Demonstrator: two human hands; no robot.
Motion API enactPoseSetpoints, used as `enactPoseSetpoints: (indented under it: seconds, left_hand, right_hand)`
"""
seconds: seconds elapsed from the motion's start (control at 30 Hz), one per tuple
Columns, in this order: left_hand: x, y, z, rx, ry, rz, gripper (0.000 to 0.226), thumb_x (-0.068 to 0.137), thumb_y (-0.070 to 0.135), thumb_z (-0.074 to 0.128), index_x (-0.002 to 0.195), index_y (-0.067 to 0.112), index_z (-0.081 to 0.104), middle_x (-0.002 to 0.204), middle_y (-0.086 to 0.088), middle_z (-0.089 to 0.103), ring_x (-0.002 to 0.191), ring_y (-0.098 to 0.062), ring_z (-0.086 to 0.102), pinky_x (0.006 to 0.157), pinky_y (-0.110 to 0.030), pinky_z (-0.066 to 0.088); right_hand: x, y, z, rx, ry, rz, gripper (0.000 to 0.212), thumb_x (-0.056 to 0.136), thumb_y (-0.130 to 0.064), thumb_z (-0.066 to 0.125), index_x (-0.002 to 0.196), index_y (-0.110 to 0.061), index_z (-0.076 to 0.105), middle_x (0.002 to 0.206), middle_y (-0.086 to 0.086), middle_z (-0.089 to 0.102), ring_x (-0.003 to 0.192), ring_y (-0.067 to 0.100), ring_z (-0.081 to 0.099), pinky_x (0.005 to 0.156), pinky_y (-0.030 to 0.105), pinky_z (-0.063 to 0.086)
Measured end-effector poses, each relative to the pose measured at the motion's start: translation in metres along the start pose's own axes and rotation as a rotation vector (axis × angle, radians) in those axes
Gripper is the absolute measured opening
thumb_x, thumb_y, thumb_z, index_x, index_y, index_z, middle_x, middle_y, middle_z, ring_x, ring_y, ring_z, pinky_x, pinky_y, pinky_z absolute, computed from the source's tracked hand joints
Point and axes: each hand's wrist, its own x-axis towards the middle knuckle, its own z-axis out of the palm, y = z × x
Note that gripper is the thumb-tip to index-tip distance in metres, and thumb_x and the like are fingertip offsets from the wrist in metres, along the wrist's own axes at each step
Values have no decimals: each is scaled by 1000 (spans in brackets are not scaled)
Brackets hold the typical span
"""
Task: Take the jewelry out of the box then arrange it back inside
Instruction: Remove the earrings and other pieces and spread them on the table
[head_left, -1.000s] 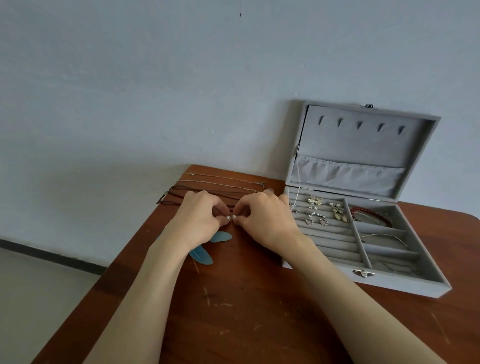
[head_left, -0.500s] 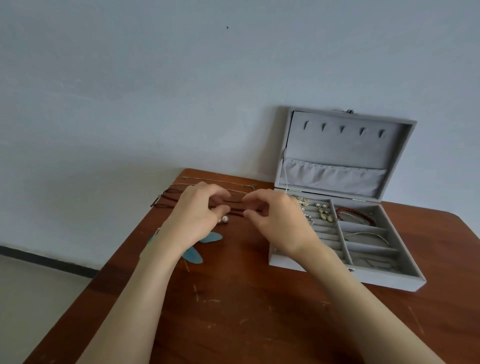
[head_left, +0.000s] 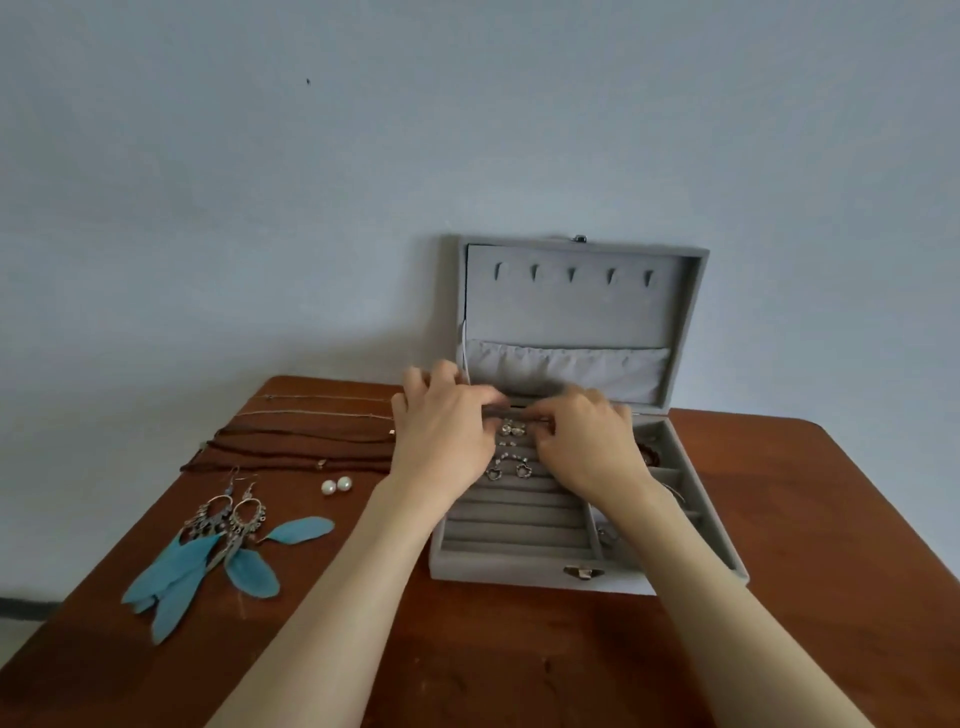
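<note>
Wooden table (head_left: 519, 649), brown cord (head_left: 514, 413) crosswise between both hands over box (head_left: 519, 566).

Your left hand (head_left: 441, 436) and right hand (head_left: 592, 447) are motion-blurred at the fingers, so you can't tell what they pinch over the jewelry box (head_left: 519, 569). Your right hand and forearm hide most of the box's right-hand compartments. Both forearms run off the bottom edge. The brown cords (head_left: 291, 452) vanish behind your left hand.
</note>
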Motion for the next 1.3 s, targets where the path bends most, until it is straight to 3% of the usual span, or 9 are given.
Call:
enactPoseSetpoints:
  seconds: [0.37,0.6,0.73,0.9,1.0,1.07,1.17,1.23,1.3]
  left_hand:
    - [4,-1,10,-8,-32,43,28,88,31,58,115,37,61,110,-1,47,107,-27,32,84,-31,27]
    - [9,-7,13,-63,-40,22,14,85,35,62,97,28,63,92,6,35,108,-25,32,82,-30,24]
    - [12,-9,5,-119,-76,35,4,82,35,65,82,31,63,84,10,34,102,-19,31,81,-27,24]
    - [13,-11,-24,-185,-235,48,15,80,32,69,67,35,61,87,10,44,100,-17,34,85,-30,28]
    - [13,-20,-54,-341,-284,25,16,78,28,71,64,32,65,85,10,57,83,-11,52,73,-24,42]
    - [12,-33,-69,-366,-312,-18,16,77,27,72,62,32,67,80,15,62,76,-1,53,62,-19,37]
    - [10,-58,-79,-273,-446,-80,14,75,26,74,63,32,68,78,15,64,79,-4,55,66,-24,39]
    - [9,-70,-79,-180,-568,-101,18,74,26,75,61,35,66,79,16,63,82,-6,56,72,-27,41]
    - [8,-76,-76,-144,-610,-111,21,73,26,75,58,37,65,74,21,61,77,0,54,65,-22,39]
  right_hand:
    - [5,3,2,140,6,51,16,86,-23,55,97,-25,68,104,0,64,107,23,51,88,36,28]
    - [6,3,1,185,-8,68,7,84,-29,61,87,-26,66,92,-3,64,101,21,53,82,33,24]
    - [6,3,-2,235,-62,69,13,81,-31,65,71,-32,57,67,-16,50,95,18,54,82,33,25]
    - [7,2,-19,410,-117,58,12,79,-29,68,68,-29,63,66,-10,60,82,17,60,93,42,43]
    - [5,-5,-31,538,-114,-4,7,81,-23,68,75,-20,68,66,-4,60,65,9,53,73,29,46]
    - [0,-18,-32,550,-155,-79,8,83,-22,67,75,-20,68,66,-4,59,57,3,49,60,18,42]
    - [-10,-38,-23,457,-182,-194,13,83,-25,66,71,-26,64,73,-5,58,62,4,49,58,13,40]
    - [-13,-49,-15,412,-181,-228,10,83,-27,66,73,-25,66,79,-4,58,72,7,50,65,19,42]
    - [-14,-59,-6,333,-179,-226,7,82,-28,66,78,-25,69,82,-8,53,85,12,51,79,29,43]
